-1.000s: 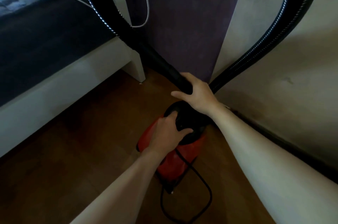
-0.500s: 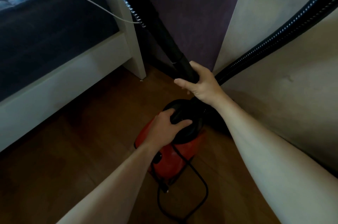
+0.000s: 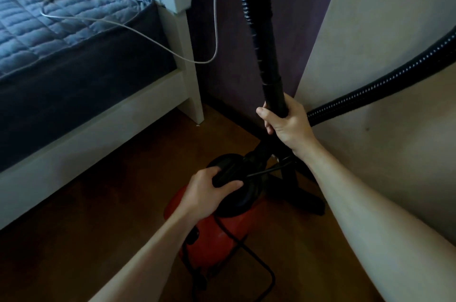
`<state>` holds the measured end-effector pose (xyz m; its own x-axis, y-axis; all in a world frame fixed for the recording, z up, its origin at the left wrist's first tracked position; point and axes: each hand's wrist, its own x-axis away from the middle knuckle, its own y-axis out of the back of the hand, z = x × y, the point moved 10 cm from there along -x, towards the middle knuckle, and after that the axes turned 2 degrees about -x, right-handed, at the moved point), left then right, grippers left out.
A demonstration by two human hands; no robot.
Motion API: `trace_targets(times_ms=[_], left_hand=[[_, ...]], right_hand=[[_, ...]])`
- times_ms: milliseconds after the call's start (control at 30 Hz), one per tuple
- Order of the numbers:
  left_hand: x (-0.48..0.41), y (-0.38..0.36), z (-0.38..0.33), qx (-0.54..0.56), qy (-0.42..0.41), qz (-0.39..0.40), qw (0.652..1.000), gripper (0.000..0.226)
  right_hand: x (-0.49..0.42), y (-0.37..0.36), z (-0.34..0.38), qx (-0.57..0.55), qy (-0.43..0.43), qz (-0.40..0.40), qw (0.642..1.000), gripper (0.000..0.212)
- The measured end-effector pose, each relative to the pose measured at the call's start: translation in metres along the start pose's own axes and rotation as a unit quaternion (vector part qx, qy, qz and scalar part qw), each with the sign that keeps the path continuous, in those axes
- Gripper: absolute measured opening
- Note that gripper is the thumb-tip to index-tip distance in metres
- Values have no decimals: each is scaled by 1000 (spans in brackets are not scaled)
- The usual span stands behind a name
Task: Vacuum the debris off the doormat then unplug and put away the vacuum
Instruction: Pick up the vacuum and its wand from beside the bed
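A red canister vacuum [image 3: 217, 235] with a black top stands on the wooden floor in a room corner. My left hand [image 3: 207, 193] grips the black handle on its top. My right hand [image 3: 286, 121] grips the black wand [image 3: 270, 74], which stands nearly upright above the vacuum. The ribbed black hose [image 3: 385, 79] loops away to the right along the wall. The black power cord [image 3: 259, 269] trails from the vacuum across the floor toward me. The floor nozzle [image 3: 303, 195] lies dark behind the canister. No doormat is in view.
A white-framed bed [image 3: 103, 129] with a blue quilted cover [image 3: 37, 20] fills the left. A thin white cable [image 3: 214, 18] hangs down by the purple wall [image 3: 234, 37]. A beige wall [image 3: 382, 5] closes the right side. Bare wooden floor [image 3: 98, 227] lies between the bed and the vacuum.
My right hand has slid up the wand and swung it from leaning left to nearly upright. My left hand has kept its grip on the vacuum's handle.
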<state>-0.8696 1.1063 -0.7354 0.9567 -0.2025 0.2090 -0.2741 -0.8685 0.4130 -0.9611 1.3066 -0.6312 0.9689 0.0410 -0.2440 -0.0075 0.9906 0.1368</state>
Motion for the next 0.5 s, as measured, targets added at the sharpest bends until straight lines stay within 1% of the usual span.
trace_targets(times_ms=[67,167,300,400,500], left_hand=[[7,20,-13,-34,2,-26,999,24],[16,52,-35,-42,11,-62,997,28],[39,94,-85,-64,18,-109,992,30],[66,124,-136,-75,38,-115,990,33],[97,155,-191,-81,54,-105,990,32]], right_hand=[[-2,1,17,-11,-7,-11,1000,22],[-8,6,48,-25,-7,-34,999,23],[-17,4,116,-33,-1,-40,999,25],[-21,2,180,-26,-13,-44,999,25],[-26,3,248,-26,-28,-48,998,25]])
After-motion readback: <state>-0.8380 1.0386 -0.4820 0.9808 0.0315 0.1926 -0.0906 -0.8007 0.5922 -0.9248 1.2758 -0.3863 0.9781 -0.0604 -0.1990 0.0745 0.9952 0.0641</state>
